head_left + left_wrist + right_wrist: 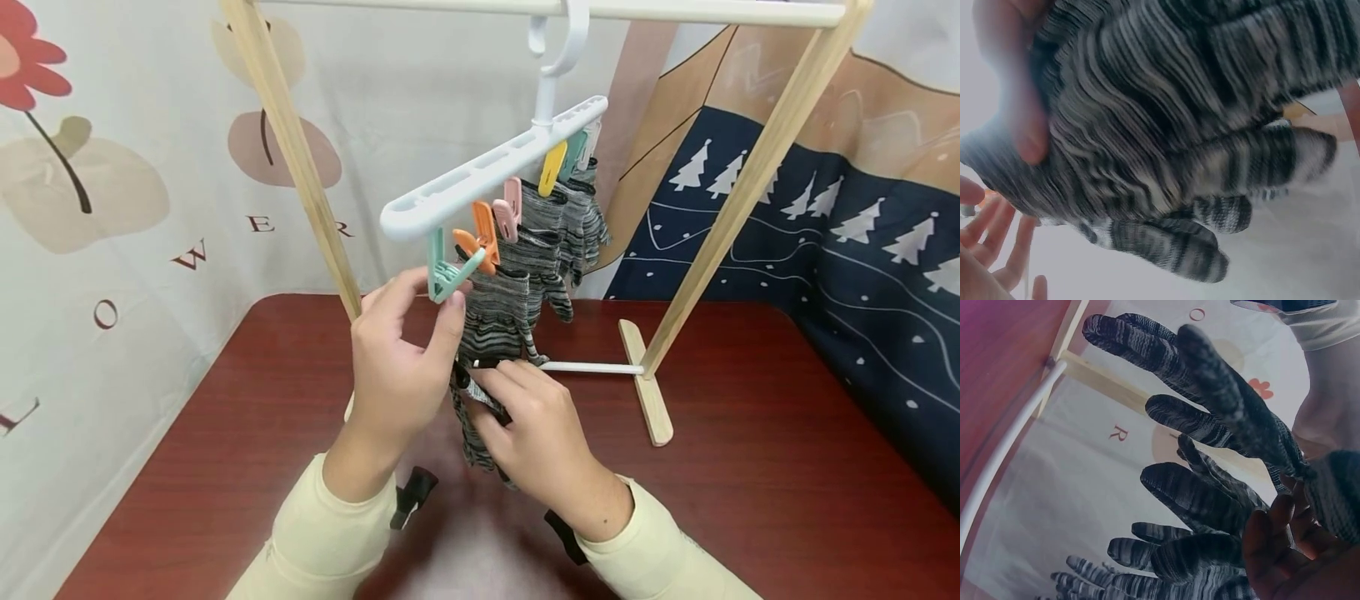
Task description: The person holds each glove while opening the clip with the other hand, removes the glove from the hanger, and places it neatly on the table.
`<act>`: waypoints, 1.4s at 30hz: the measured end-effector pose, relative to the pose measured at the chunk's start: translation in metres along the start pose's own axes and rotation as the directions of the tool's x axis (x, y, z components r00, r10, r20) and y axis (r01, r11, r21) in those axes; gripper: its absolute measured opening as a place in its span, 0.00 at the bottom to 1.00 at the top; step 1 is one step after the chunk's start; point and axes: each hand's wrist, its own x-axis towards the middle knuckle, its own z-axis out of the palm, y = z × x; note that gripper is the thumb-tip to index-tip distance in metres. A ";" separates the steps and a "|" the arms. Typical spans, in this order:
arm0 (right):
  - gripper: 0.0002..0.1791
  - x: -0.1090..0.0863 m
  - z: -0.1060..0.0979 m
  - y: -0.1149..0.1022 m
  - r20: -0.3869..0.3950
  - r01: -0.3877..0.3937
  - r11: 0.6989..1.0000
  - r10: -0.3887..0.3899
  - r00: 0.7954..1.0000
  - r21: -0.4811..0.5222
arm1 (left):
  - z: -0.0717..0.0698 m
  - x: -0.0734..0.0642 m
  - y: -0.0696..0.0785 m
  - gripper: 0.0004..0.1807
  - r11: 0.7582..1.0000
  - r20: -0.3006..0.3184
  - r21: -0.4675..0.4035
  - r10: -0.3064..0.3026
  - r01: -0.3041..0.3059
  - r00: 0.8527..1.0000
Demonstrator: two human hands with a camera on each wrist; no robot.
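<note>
In the head view my left hand [397, 350] pinches a mint-green clothespin [450, 275] at the near end of a white hanger [480, 171]. Just below, my right hand [532, 417] grips a grey-and-black striped knit glove [472, 442] near its dark cuff, where a white label shows. The glove's fingers dangle downward. Close by, an orange clothespin [486, 237] holds another striped glove [495, 317]. In the right wrist view the right hand's curled fingers [1279, 525] are around the held glove [1241, 419]. A striped glove [1147, 125] fills much of the left wrist view.
More striped gloves [581, 225] hang farther along from pink [507, 212], yellow [552, 169] and other clothespins. The hanger hooks over a white rod [675, 10] on a wooden frame [738, 200]. Beneath is a dark red tabletop [750, 500]; printed cloth backs it.
</note>
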 end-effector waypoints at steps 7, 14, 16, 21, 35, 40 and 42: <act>0.08 0.000 0.000 0.000 0.005 -0.011 1.000 0.011 1.000 0.008 | 0.001 0.001 -0.012 0.15 0.999 -0.065 -0.034 0.031 -0.033 0.997; 0.06 0.000 0.002 -0.001 -0.014 -0.003 1.000 0.003 1.000 0.021 | -0.010 0.003 -0.041 0.14 1.000 -0.228 0.023 0.009 -0.004 0.974; 0.06 0.000 0.002 -0.001 -0.013 -0.002 1.000 0.002 1.000 0.025 | -0.014 0.003 -0.054 0.14 0.998 -0.269 0.067 0.011 0.008 0.963; 0.07 -0.002 0.002 -0.002 -0.003 -0.004 0.999 0.004 1.000 0.034 | -0.022 0.003 -0.089 0.26 0.977 -0.290 0.193 -0.036 0.095 0.956; 0.10 -0.003 0.003 -0.002 0.027 0.009 0.999 -0.010 1.000 0.043 | -0.023 -0.008 -0.164 0.32 0.675 0.019 -0.095 -0.734 0.732 0.679; 0.11 0.000 0.004 -0.003 0.023 0.026 0.998 -0.027 0.999 0.057 | -0.024 -0.010 -0.176 0.25 0.678 0.001 -0.136 -0.729 0.723 0.684; 0.11 0.000 0.005 -0.003 0.023 0.027 0.998 -0.028 0.999 0.055 | -0.024 -0.012 -0.180 0.23 0.717 -0.032 -0.050 -0.697 0.695 0.717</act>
